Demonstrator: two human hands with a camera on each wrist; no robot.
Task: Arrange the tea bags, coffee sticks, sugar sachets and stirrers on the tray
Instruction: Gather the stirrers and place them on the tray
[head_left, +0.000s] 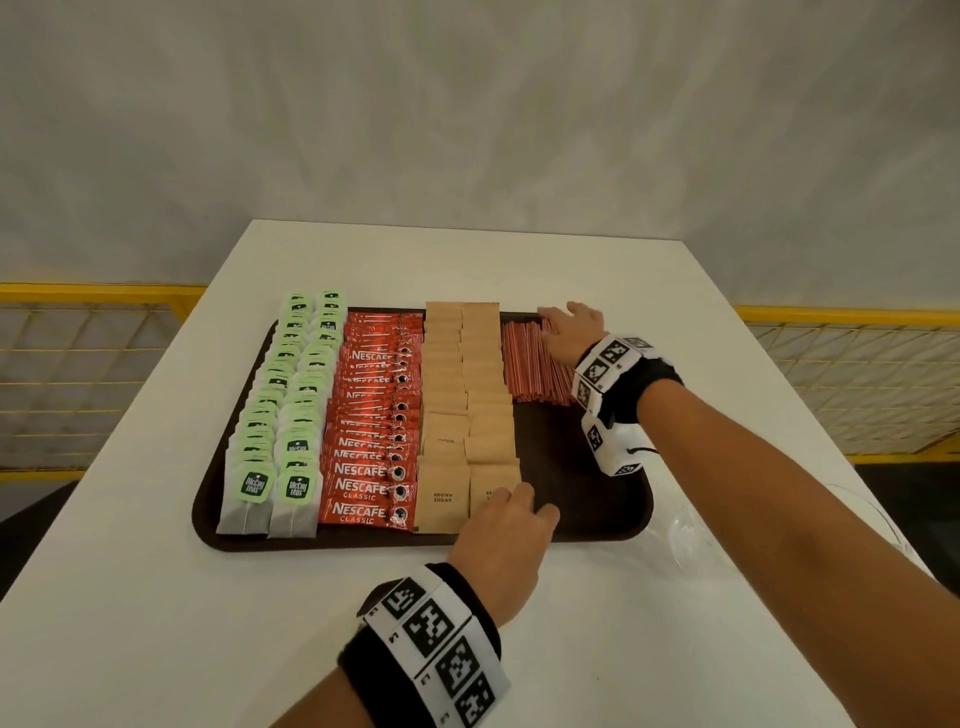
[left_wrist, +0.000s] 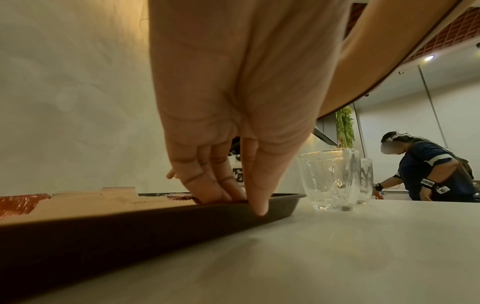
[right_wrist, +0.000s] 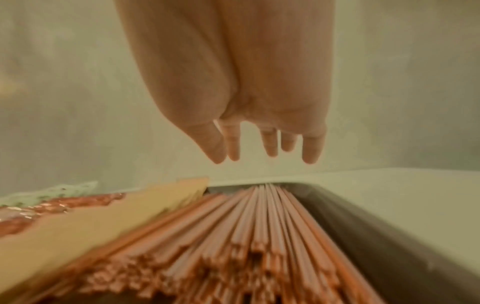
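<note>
A dark brown tray (head_left: 597, 519) with a raised rim and rounded corners sits on the white worktop (head_left: 156, 571), nearer its left edge. Four kinds of goods fill it in columns running from the near rim to the far rim.

At the tray's left side lie two overlapping rows of tea bags (head_left: 270, 447), white paper with pale green tags printed "McCoy teas". Next come the coffee sticks (head_left: 371, 441), shiny red foil printed "NESCAFÉ CLASSIC" in white. Beside them are two rows of sugar sachets (head_left: 462, 405), plain kraft-brown paper squares; the nearest reads "BROWN SUGAR". At the tray's far right corner lies a bundle of thin red stirrers (head_left: 530, 364), straw-like and packed side by side, their length running near to far. The near right part of the tray floor is bare.

The left hand (head_left: 504, 535) rests at the tray's near rim: in the left wrist view its straight fingers (left_wrist: 218, 185) press down inside the tray against the nearest sugar sachet, while the thumb lies on the rim's outside. It grips nothing. The right hand (head_left: 569, 332) is spread flat with fingers extended over the far end of the stirrers, grasping nothing; the right wrist view is blurred.

Two clear glass cups (left_wrist: 332, 181) stand on the worktop just beyond the tray's right edge.
</note>
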